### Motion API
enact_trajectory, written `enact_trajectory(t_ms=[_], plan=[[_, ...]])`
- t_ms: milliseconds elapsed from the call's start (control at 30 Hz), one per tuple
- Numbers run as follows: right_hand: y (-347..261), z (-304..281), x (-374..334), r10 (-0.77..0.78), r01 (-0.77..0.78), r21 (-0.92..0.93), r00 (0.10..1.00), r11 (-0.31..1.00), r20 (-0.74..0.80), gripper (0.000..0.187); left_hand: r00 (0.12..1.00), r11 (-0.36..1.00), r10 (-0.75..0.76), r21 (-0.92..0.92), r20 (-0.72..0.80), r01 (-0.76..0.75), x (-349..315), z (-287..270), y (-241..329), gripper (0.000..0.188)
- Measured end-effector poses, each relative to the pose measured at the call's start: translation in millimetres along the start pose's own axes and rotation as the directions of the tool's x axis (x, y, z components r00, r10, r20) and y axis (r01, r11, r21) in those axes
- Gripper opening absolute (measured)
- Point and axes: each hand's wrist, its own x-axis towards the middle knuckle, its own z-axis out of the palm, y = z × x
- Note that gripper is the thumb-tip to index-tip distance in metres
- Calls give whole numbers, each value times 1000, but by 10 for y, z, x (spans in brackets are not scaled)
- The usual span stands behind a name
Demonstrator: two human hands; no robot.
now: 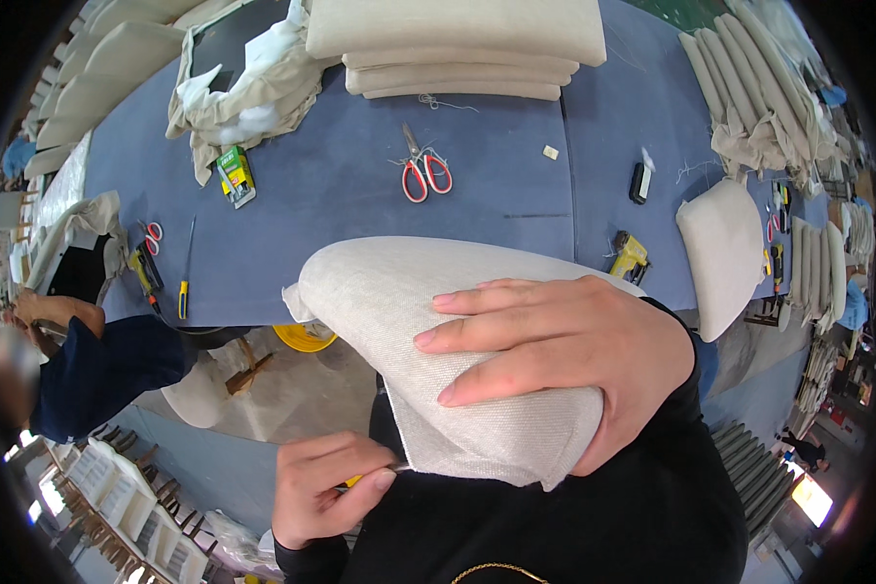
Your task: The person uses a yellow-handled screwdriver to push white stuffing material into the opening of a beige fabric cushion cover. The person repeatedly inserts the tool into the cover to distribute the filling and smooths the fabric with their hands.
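A beige fabric-covered cushion (380, 302) is propped between the table's near edge and my body, tilted. My right hand (565, 341) grips its right side, fingers stretched across the cover and the thumb side around the lower corner. Low on the left, my left hand (331, 485) is closed around a yellow-handled tool (353, 481). A short bit of the tool's metal shaft shows between the fingertips and the cushion's lower left corner. Its tip is hidden, so I cannot tell whether it enters the cover.
Red-handled scissors (426, 175) lie on the blue table (360, 195), before stacked cushions (457, 73). A yellow staple gun (630, 255) and another cushion (722, 253) are on the right. Farther left are a green-and-yellow box (235, 176), a yellow-handled screwdriver (185, 282) and a co-worker (117, 370).
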Motion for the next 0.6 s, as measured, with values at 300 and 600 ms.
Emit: enact_trajectory(t_ms=[300, 600], plan=[[-5, 65, 45, -4, 4, 2, 1000, 1000, 27, 79, 995, 996, 86, -41, 59, -84, 20, -139, -280, 7], [-35, 113, 38, 12, -9, -53, 998, 999, 58, 78, 995, 995, 101, 24, 23, -102, -34, 54, -64, 7]])
